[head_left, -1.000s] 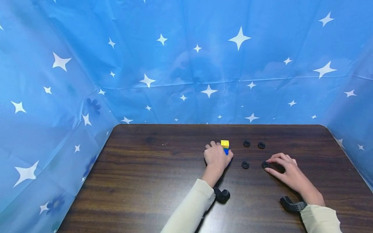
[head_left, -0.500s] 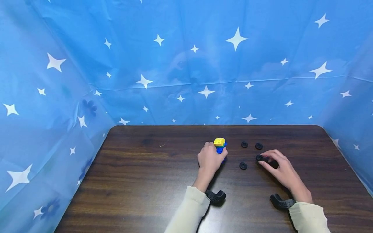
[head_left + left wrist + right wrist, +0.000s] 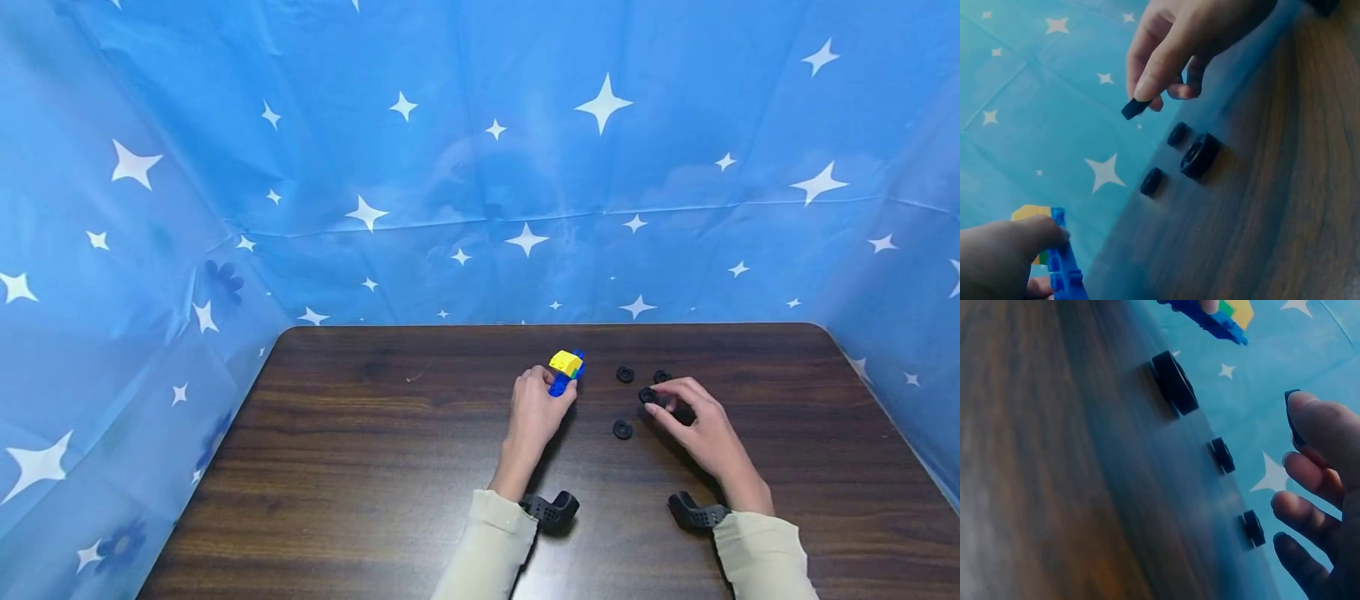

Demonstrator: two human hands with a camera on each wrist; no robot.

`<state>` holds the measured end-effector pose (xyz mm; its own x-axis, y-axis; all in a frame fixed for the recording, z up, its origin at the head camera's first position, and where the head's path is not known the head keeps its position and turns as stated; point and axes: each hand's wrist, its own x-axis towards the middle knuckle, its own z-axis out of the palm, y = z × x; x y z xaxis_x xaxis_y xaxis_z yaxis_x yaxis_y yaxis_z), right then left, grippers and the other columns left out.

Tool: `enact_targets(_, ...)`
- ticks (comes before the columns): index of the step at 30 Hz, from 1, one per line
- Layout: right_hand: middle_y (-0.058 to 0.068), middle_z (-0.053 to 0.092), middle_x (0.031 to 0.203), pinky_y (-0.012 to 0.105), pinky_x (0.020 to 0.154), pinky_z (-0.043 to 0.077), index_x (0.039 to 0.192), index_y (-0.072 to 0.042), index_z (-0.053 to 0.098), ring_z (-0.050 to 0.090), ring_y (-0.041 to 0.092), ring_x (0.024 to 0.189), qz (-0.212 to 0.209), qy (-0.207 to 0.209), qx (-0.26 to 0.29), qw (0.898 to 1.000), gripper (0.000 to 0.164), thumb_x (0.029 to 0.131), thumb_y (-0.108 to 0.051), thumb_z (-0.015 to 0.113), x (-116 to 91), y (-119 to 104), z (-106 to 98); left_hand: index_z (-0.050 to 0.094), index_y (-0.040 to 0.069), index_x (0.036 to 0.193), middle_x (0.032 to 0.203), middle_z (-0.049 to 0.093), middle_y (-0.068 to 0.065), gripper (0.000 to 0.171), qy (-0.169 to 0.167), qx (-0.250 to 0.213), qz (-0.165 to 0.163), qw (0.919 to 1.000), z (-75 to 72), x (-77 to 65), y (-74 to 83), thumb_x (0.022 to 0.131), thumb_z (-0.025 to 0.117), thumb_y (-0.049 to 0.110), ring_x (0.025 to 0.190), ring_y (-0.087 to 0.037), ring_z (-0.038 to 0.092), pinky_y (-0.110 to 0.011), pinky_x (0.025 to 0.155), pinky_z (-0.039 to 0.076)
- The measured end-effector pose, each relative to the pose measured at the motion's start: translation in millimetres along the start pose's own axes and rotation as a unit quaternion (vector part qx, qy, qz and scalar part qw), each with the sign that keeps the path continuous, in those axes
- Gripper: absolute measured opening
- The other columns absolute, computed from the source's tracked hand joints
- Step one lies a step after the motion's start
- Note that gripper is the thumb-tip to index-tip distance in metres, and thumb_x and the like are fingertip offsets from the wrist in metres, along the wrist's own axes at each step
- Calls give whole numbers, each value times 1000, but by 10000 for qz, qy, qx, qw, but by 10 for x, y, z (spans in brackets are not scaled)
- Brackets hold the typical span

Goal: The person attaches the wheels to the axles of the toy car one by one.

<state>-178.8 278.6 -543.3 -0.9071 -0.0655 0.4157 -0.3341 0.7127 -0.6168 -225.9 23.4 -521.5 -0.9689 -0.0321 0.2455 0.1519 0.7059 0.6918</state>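
Backdrop (image 3: 480, 167), one: blue cloth with white stars, behind everything on my head feed.

Table (image 3: 337, 467), one: dark wood grain.

Sleeves (image 3: 491, 542), two, pale: both forearms reach in from the near side, angled toward each other.

Left hand (image 3: 534, 410), one: back of the hand toward my head camera, fingers and thumb gripping a toy-brick model from its near side.

Right hand (image 3: 701, 425), one: turned inward over the table; thumb and index finger pinched together on a black toy wheel, the other fingers loosely bent and spread apart.

Toy-brick model (image 3: 566, 364), one: yellow, green and blue, tilted, held above the table in the left hand.

Black toy wheel (image 3: 648, 396), one: held clear of the table, near the model but apart from it.

Loose wheels (image 3: 622, 429), three, black: I count all lying flat between and beyond the hands.
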Motion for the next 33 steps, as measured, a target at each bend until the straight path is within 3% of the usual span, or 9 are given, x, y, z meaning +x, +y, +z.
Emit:
enact_targets(12, 4, 67, 110, 23, 76, 45, 120, -9, 72, 58, 12, 86, -280, 268, 209, 9990, 27, 94, -10, 78, 91, -118, 90, 69, 0, 108, 96, 69, -9, 38, -335, -275, -147, 9990, -88, 37, 73, 89, 81, 31, 84, -18, 66, -31, 76, 58)
enact_targets(21, 4, 68, 107, 23, 72, 44, 118, -8, 73, 58, 13, 83, -301, 637, 276, 9971, 29, 90, -8, 81, 148, -188, 206, 70, 2, 101, 87, 73, -6, 37, -814, -700, -446, 9932, -135, 32, 72, 89, 81, 35, 72, -11, 62, -24, 65, 53)
enact_targets(33, 8, 68, 105, 21, 70, 44, 117, -5, 73, 56, 13, 79, -519, 879, 482, 9936, 31, 88, -4, 82, 226, -335, 382, 72, 2, 93, 79, 75, -4, 35, -851, -772, -467, 9923, -133, 27, 68, 85, 84, 34, 67, -8, 63, -22, 61, 52)
